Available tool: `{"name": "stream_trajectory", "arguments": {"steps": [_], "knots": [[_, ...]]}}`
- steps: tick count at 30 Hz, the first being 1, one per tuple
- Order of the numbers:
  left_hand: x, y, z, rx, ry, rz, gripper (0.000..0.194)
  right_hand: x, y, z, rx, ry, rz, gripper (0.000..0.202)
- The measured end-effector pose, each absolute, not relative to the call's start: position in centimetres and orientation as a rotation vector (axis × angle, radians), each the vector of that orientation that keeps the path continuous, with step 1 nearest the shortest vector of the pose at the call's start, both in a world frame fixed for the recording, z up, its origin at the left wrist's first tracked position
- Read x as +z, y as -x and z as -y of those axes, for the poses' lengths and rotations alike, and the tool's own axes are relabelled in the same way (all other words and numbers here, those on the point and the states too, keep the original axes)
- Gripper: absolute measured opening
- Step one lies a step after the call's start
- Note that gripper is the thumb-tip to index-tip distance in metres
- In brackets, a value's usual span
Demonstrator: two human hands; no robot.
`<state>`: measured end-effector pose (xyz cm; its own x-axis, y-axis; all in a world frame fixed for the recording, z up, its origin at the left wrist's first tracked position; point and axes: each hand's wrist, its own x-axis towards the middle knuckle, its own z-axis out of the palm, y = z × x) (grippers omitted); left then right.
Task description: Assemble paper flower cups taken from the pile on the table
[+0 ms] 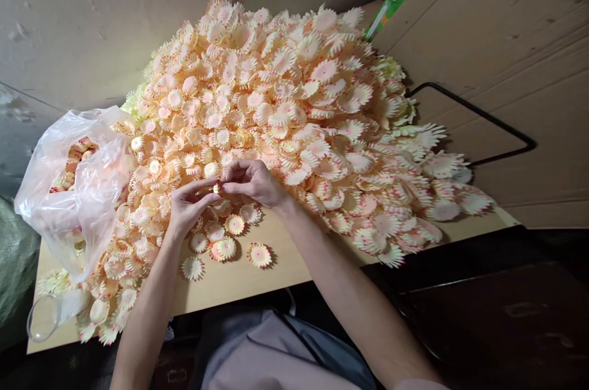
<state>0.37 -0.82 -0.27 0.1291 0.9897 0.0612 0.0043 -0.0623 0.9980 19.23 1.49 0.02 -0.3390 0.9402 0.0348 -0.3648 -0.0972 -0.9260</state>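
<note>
Between the fingertips of both hands is a small cream flower piece (216, 188) with a dark reddish edge. My left hand (188, 201) pinches it from the left with thumb and fingers. From the right, the thumb and fingers of my right hand (255, 183) close on it too; they partly cover it. Just beneath the hands, several loose petal discs (235, 224), cream with pink-red fringed tips, lie on the table. A large heap of such petal discs (276, 102) rises right behind the hands.
A clear plastic bag (99, 187) with red-tipped pieces stands at the left. A tape-like clear ring (43, 318) lies at the table's (285, 261) front left corner. Cardboard (506, 71) and a black metal bar (483, 117) border the right side.
</note>
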Motion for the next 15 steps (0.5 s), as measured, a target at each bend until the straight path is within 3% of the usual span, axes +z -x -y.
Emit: {"name": "stream_trajectory", "arguments": {"steps": [15], "knots": [[-1.4, -0.2, 0.3, 1.332, -1.135, -1.06, 0.034, -0.2, -19.3, -1.6, 1.527, 0.671, 1.062, 0.031]]}}
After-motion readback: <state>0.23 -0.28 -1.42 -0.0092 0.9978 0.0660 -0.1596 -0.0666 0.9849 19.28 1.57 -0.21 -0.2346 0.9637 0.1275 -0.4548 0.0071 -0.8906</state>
